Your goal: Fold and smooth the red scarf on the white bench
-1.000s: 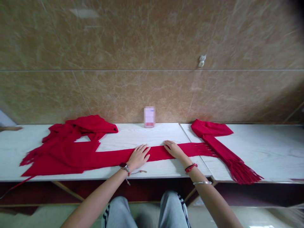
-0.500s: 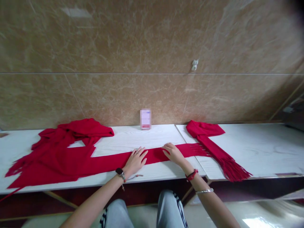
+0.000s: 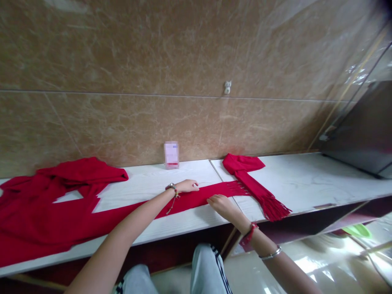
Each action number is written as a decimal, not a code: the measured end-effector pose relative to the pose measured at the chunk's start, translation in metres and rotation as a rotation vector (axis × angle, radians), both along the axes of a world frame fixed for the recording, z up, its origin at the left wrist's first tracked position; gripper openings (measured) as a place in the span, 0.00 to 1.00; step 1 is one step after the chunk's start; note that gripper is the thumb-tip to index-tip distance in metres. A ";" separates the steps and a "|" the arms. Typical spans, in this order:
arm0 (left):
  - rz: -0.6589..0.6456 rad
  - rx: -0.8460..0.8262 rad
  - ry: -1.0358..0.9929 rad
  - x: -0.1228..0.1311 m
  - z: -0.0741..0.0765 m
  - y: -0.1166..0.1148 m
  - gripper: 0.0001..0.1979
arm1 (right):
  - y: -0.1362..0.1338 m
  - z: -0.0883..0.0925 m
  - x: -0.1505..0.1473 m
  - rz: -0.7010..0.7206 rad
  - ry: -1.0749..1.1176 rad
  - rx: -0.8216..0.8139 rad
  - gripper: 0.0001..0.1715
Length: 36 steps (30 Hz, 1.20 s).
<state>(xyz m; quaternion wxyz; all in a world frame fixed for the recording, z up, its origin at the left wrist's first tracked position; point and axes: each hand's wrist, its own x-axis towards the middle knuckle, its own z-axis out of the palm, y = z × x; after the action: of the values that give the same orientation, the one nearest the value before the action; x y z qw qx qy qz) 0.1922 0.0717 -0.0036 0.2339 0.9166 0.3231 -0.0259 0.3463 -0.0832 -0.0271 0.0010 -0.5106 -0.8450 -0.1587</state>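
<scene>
A long red scarf (image 3: 213,192) lies flat along the table, its fringe toward the right. At the scarf's far edge is my left hand (image 3: 186,186), fingers curled in and closed on the cloth. My right hand (image 3: 223,206) pinches the near edge, a little further right, with its fingertips bent under. A second fringed red scarf (image 3: 254,188) lies folded over itself to the right, near the flat scarf's fringe. On the left, a rumpled heap of red cloth (image 3: 76,173) spreads over the table.
The white tabletop (image 3: 196,167) runs along a brown marbled wall (image 3: 122,122). A small blurred-out upright card or box (image 3: 172,155) stands against it. A grey appliance (image 3: 364,126) sits at the far right. Dark open shelving (image 3: 177,249) is below, above my knees.
My view has turned right. My left hand has gone from lying flat on the scarf to its far edge, fingers curled. My right hand has moved to the near edge.
</scene>
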 end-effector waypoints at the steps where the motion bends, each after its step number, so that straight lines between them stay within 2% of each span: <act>1: -0.004 -0.010 0.013 0.009 -0.001 0.003 0.18 | 0.002 0.001 -0.001 0.009 -0.026 -0.009 0.12; 4: 0.008 -0.045 0.042 0.027 -0.005 0.008 0.14 | 0.006 0.003 -0.001 0.023 -0.055 -0.010 0.10; 6: 0.031 -0.062 0.035 0.031 -0.007 0.010 0.15 | 0.008 0.004 0.000 0.043 -0.056 -0.001 0.10; 9: 0.063 -0.110 0.016 0.031 -0.009 0.014 0.15 | 0.011 0.004 0.000 0.082 -0.083 0.004 0.10; 12: 0.074 -0.195 0.000 0.030 -0.008 0.018 0.08 | 0.016 0.002 0.001 0.101 -0.112 0.013 0.09; 16: 0.090 -0.298 -0.092 0.026 -0.006 0.020 0.05 | 0.020 -0.003 0.001 0.062 -0.068 0.089 0.06; 20: 0.122 -0.404 -0.223 0.016 -0.007 0.017 0.11 | 0.021 -0.008 -0.002 -0.004 -0.022 0.186 0.05; 25: 0.170 -0.491 -0.380 0.005 -0.006 0.017 0.18 | 0.027 -0.013 -0.006 -0.068 0.052 0.179 0.09; 27: 0.193 -0.506 -0.439 0.001 -0.002 0.020 0.19 | 0.030 -0.011 -0.006 -0.099 0.178 0.185 0.13; 30: 0.210 -0.517 -0.534 -0.004 0.012 0.023 0.20 | 0.034 -0.001 -0.009 -0.122 0.505 0.204 0.18; 33: 0.188 -0.525 -0.668 -0.004 0.036 0.025 0.19 | 0.041 0.014 -0.017 -0.129 0.909 0.232 0.18; 36: 0.130 -0.494 -0.768 0.000 0.067 0.023 0.16 | 0.050 0.034 -0.027 -0.088 1.310 0.201 0.18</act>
<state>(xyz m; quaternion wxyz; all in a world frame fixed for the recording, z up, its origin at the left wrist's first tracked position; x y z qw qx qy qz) 0.1918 0.0945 0.0631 0.5494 0.7543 0.2539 0.2543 0.3191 -0.0335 0.0073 0.5556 -0.5332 -0.6291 0.1065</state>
